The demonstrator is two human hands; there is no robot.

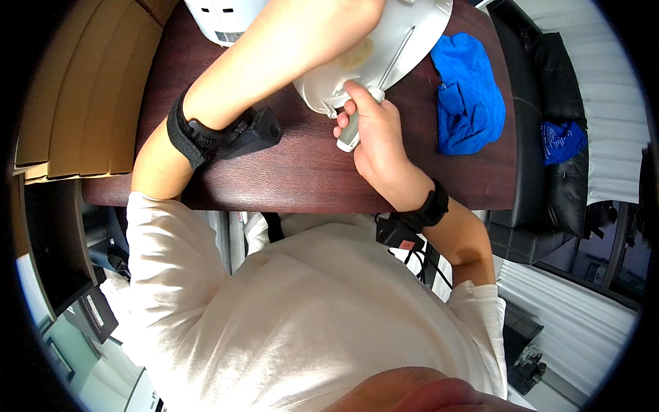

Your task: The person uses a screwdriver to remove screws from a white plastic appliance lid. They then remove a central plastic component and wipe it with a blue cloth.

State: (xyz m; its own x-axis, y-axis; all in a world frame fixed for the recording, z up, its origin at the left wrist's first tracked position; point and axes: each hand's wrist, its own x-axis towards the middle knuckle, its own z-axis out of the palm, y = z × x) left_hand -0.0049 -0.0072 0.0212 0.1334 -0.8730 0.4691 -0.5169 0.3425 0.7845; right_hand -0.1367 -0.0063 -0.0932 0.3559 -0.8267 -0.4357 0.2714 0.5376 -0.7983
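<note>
My right hand (382,130) is closed around the grey and white handle of a screwdriver (350,132). Its thin metal shaft points away and to the right, over a white curved plastic shell (420,51). The thumb and fingertips of that hand are at the shell's near edge. My left forearm reaches across from the left, and my left hand (353,15) is over the far part of the shell. Its fingers are out of sight at the top edge. A yellowish round patch (358,53) shows on the shell, partly behind my left arm.
The shell lies on a dark red-brown wooden table (295,175). A white appliance body (226,20) with slots stands at the far left. On the right lies a crumpled blue cloth (470,96). Cardboard boxes (82,89) flank the left side, a black sofa (532,137) the right.
</note>
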